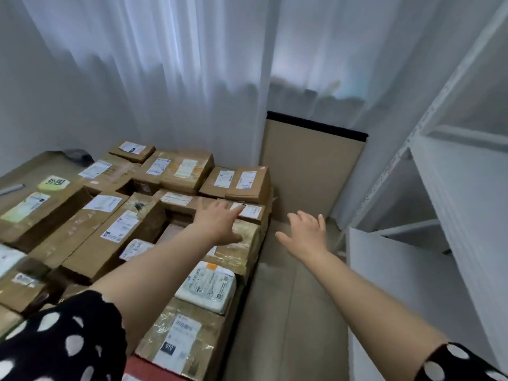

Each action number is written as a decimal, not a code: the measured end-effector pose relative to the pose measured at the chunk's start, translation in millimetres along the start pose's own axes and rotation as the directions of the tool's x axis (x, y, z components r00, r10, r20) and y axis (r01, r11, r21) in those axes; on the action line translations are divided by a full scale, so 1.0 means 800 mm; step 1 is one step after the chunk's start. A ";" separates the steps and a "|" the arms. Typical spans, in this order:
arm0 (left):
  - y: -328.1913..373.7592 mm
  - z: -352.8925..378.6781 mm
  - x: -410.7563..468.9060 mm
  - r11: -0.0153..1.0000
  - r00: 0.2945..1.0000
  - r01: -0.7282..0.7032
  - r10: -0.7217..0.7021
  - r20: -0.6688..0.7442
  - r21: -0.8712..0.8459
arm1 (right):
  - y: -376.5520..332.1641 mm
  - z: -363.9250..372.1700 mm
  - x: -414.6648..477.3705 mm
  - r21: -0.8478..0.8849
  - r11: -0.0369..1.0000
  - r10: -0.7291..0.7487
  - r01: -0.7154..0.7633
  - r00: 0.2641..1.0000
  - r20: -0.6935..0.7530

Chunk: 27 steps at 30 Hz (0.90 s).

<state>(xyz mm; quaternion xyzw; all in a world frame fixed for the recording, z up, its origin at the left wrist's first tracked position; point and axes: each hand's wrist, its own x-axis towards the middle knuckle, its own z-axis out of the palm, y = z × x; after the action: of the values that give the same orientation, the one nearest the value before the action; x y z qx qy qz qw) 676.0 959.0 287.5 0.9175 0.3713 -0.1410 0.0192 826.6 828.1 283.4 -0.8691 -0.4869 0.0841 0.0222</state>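
The person is reaching for the taped parcel (245, 244), left hand (217, 224) spread above it, right hand (308, 235) spread empty beside it, likely needing to clasp its sides next.

Parcel sorting or storage room. Dozens of taped cardboard parcels (110, 237) with shipping labels packed close on low surface (33, 166); white padded mailer (209, 288) among them; white metal shelving (453, 188) beside; white curtain (165, 64) behind.

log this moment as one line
left hand open, over taped parcel | right hand open, above floor | nothing held
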 end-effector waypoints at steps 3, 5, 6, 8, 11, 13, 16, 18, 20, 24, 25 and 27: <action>0.015 0.003 -0.048 0.996 0.996 -0.086 0.087 -0.020 0.006 | -0.005 0.001 -0.066 -0.006 0.996 0.094 -0.094 0.995 -0.008; 0.025 0.007 -0.078 0.992 0.992 -0.124 0.124 -0.017 -0.010 | -0.011 0.002 -0.105 -0.015 0.992 0.126 -0.126 0.992 -0.006; 0.029 0.008 -0.094 0.989 0.989 -0.144 0.143 -0.020 -0.020 | -0.015 0.001 -0.126 -0.017 0.990 0.142 -0.143 0.990 -0.010; 0.038 0.007 -0.122 0.982 0.982 -0.187 0.186 -0.039 -0.021 | -0.021 -0.003 -0.165 -0.015 0.986 0.165 -0.165 0.986 -0.029; 0.054 0.014 -0.166 0.973 0.973 -0.227 0.224 -0.064 -0.036 | -0.020 -0.005 -0.226 -0.022 0.977 0.210 -0.211 0.977 -0.047; 0.065 0.024 -0.202 0.971 0.970 -0.237 0.234 -0.067 -0.028 | -0.021 -0.002 -0.270 -0.029 0.971 0.236 -0.238 0.970 -0.059; 0.080 0.039 -0.264 0.966 0.963 -0.259 0.259 -0.075 0.010 | -0.027 0.008 -0.340 0.005 0.967 0.254 -0.254 0.964 -0.077; 0.090 0.050 -0.311 0.964 0.961 -0.266 0.267 -0.077 0.020 | -0.031 0.019 -0.391 0.011 0.965 0.264 -0.263 0.962 -0.072; 0.097 0.062 -0.361 0.958 0.957 -0.282 0.285 -0.060 0.048 | -0.036 0.033 -0.443 0.025 0.958 0.288 -0.287 0.956 -0.050; 0.100 0.083 -0.456 0.948 0.950 -0.310 0.312 -0.015 0.076 | -0.056 0.052 -0.535 0.030 0.943 0.332 -0.331 0.943 -0.007; 0.098 0.087 -0.477 0.944 0.947 -0.320 0.322 -0.007 0.080 | -0.064 0.055 -0.556 0.031 0.942 0.335 -0.335 0.942 -0.006; 0.096 0.092 -0.513 0.934 0.937 -0.346 0.348 -0.012 0.091 | -0.079 0.057 -0.593 0.039 0.939 0.343 -0.342 0.939 -0.026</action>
<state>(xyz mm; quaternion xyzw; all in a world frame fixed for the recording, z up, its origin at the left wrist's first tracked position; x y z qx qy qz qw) 429.8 616.0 323.8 0.9705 0.1972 -0.1390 -0.0016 522.9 456.3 305.3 -0.9413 -0.3264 0.0810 0.0300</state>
